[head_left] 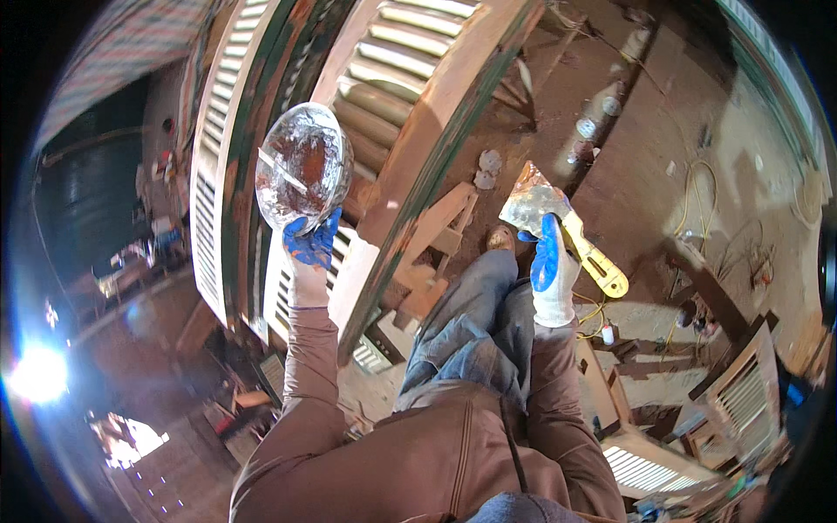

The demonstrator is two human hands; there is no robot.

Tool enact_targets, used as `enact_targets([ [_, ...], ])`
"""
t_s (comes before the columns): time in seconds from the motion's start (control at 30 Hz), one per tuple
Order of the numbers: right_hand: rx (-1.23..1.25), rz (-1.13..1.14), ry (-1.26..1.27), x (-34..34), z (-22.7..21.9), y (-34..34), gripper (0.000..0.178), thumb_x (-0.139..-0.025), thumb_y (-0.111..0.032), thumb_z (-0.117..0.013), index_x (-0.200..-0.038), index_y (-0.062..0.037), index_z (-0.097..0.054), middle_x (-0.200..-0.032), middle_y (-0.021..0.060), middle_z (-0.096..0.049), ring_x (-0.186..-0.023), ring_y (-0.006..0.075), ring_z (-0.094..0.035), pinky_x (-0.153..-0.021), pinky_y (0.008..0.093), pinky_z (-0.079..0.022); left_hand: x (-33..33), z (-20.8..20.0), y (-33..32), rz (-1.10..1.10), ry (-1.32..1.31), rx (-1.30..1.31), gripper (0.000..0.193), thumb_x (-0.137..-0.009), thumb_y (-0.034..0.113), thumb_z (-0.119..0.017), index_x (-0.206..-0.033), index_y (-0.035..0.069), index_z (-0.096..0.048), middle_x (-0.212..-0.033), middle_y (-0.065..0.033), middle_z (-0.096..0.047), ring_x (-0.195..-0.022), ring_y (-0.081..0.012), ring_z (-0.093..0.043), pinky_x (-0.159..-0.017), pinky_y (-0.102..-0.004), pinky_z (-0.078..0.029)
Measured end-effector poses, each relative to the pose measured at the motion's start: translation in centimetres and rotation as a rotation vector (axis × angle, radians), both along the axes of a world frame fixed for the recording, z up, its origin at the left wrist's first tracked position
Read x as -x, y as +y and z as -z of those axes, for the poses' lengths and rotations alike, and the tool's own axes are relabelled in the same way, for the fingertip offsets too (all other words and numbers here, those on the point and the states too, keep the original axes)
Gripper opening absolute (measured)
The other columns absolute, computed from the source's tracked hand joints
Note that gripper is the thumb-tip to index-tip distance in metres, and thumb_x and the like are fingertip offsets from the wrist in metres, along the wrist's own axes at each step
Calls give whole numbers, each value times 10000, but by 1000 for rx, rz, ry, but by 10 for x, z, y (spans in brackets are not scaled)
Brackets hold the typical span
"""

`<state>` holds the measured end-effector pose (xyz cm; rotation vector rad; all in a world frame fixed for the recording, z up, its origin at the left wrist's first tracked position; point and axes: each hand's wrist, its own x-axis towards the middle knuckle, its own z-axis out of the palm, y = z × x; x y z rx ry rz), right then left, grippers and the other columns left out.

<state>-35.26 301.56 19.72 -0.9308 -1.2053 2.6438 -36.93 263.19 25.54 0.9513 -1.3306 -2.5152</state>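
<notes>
My left hand (312,246), in a white glove with a blue palm, grips the near rim of a shiny metal bowl (324,166). Reddish-brown paste coats the inside of the bowl, and a pale thin stick lies across it. The bowl is held over a louvered wooden shutter (384,122). Off to the right, my right hand (551,270), gloved the same way, is closed around a putty knife (593,257) with a yellow handle. Its wide blade points away from me and carries brownish smears. The blade is apart from both bowl and shutter.
A second louvered shutter (228,113) stands left of the first. Wooden frame pieces (432,253) lie by my legs. Yellow cords (697,196) and a small white bottle (608,333) are on the floor at right. More shutters (745,397) lie at lower right. A bright lamp (39,375) shines at far left.
</notes>
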Motion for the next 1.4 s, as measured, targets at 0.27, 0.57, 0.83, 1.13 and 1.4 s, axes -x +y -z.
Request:
enact_targets([
  [0.27,-245,-213,23,-53,17,38,293,-985,-122,-621,-1249,4,-599,-1108,78,-674,-892,145,-674,-719,307,-582,-117,36,-57,-203,-117,-43,488,-915,298,-598,-1240,-65,-557,-1177,-213,-665,-1109,-353,-648,-1013,-520,-515],
  [0.57,-302,-395,-58,-68,23,102,379,-1018,-219,-566,-1311,20,-571,-1241,104,-633,-1046,203,-628,-927,340,-497,-244,32,-88,-87,-842,1040,683,-925,468,-649,-1445,65,-464,-782,17,-642,-653,-72,-533,-594,-243,-434],
  [0.83,-348,-393,25,-36,-3,102,326,-996,-178,-597,-1268,2,-583,-1209,114,-643,-992,202,-643,-796,343,-553,-397,104,-146,-312,-1068,279,794,-814,591,-699,-1430,156,-449,-1297,-132,-492,-1127,-304,-496,-893,-491,-482],
  [1.13,-351,-375,17,-37,18,123,371,-1009,-210,-562,-1305,14,-562,-1268,130,-624,-1087,230,-618,-860,378,-537,-367,82,-150,-482,-1125,341,471,-875,604,-629,-1101,192,-613,-908,-33,-545,-782,-199,-548,-616,-385,-490],
  [1.4,-371,-299,-29,-74,15,103,332,-993,-176,-587,-1259,23,-586,-1244,150,-637,-1076,257,-635,-844,391,-548,-422,100,-279,-314,-912,364,419,-925,566,-567,-998,162,-650,-798,-3,-566,-700,-175,-570,-597,-367,-457],
])
